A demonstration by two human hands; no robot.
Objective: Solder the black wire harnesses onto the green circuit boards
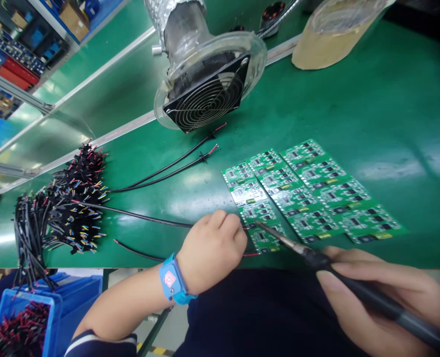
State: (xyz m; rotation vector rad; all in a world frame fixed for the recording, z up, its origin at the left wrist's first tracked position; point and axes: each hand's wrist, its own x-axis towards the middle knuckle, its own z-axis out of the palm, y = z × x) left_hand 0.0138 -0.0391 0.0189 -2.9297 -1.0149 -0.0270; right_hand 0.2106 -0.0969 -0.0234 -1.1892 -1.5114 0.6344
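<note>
Evidently, the step in hand is soldering a cable lead onto the leftmost strip of flat green printed circuit boards (252, 191), which lies on the smooth green counter (391, 124) and serves here as the landmark. At its left edge, the left hand's (214, 248) fingers are curled closed, apparently on a thin black cable (145, 216) whose red end emerges over the strip, though the pinch itself is hidden. From the strip's right, the right hand (402, 280) grips a black-handled soldering iron (314, 259) with a slim metal shaft, its tip at the boards beside that red end; whether they touch cannot be told. Well left of the strip sits a dense heap of black cables with coloured ends (82, 198); beyond it hangs a round, clear-rimmed extractor fan (208, 106). The next move probably calls for a steady left pinch while the tip heats the joint, then a clean lift.
</note>
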